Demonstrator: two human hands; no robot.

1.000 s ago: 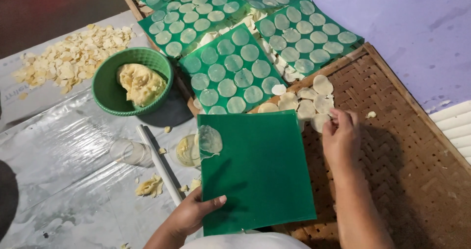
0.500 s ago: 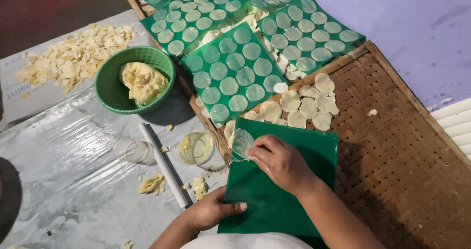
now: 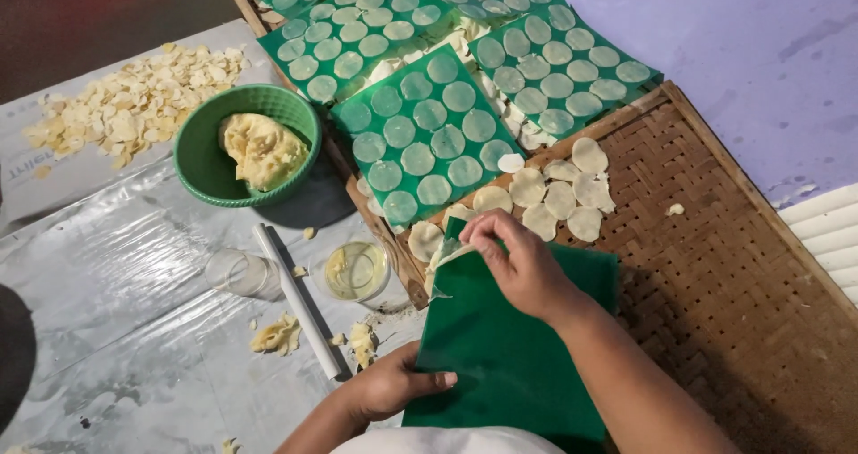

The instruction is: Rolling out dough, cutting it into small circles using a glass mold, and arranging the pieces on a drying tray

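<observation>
A blank green sheet (image 3: 514, 356) lies in front of me across the edge of a woven bamboo tray (image 3: 715, 266). My left hand (image 3: 393, 384) presses flat on the sheet's near left edge. My right hand (image 3: 518, 262) pinches a thin pale dough disc (image 3: 447, 256) at the sheet's far left corner. Several loose dough discs (image 3: 559, 190) lie on the tray just beyond that hand.
Green sheets covered with several round discs (image 3: 424, 137) fill the tray's far side. A green bowl of yellow dough (image 3: 246, 146), a white rolling stick (image 3: 295, 298), a clear glass (image 3: 237, 273) and a small oil dish (image 3: 356, 271) sit on plastic at left. Dough scraps (image 3: 134, 96) are piled far left.
My right hand moved from the loose discs at the right over to the green sheet's far left corner, holding a disc. My left hand stayed pressed on the sheet's near edge.
</observation>
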